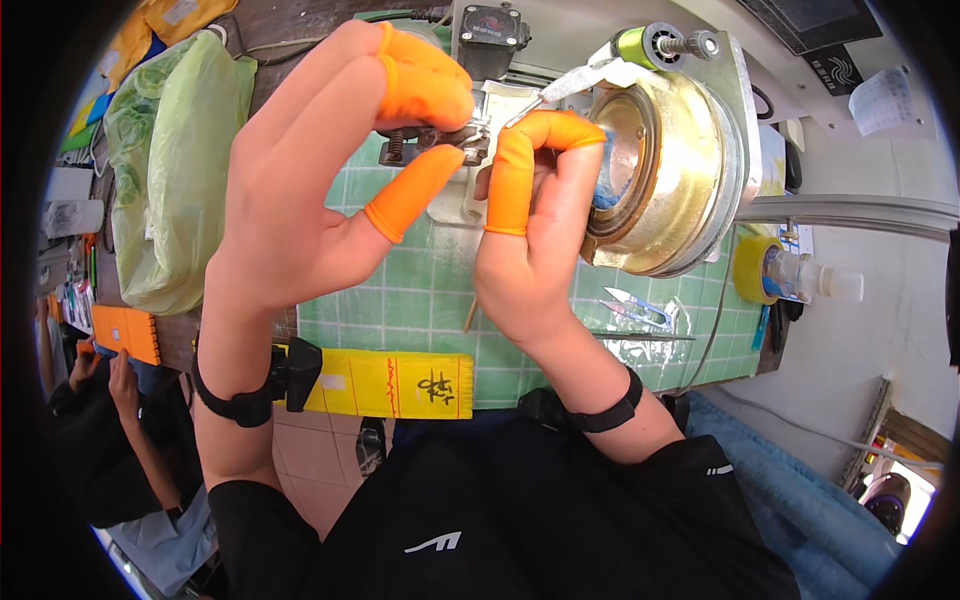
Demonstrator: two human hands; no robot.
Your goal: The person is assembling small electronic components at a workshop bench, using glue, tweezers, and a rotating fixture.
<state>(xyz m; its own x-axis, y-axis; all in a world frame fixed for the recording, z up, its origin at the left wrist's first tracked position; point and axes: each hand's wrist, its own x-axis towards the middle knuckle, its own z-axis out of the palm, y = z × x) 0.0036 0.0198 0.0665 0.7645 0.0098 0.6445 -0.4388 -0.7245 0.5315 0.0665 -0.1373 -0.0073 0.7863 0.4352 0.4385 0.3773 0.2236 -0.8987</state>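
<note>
My left hand wears orange finger cots on its thumb and fingers. Its fingertips and thumb close in from either side at a small metal clamp fixture; whatever lies between the tips is too small to make out. Close beside it, my right hand has curled fingers, also in orange cots, pinched together near the same fixture. Those fingers hide what they may hold. Just right of my right hand stands a machine's large brass-coloured ring, with blue material inside its opening. A pale pointed arm reaches down from above it toward my fingers.
Small blue-handled snips and a thin dark rod lie on the green gridded mat. Nearer me is a yellow strip. A yellow tape roll sits right, a pale green bag left. Another person sits lower left.
</note>
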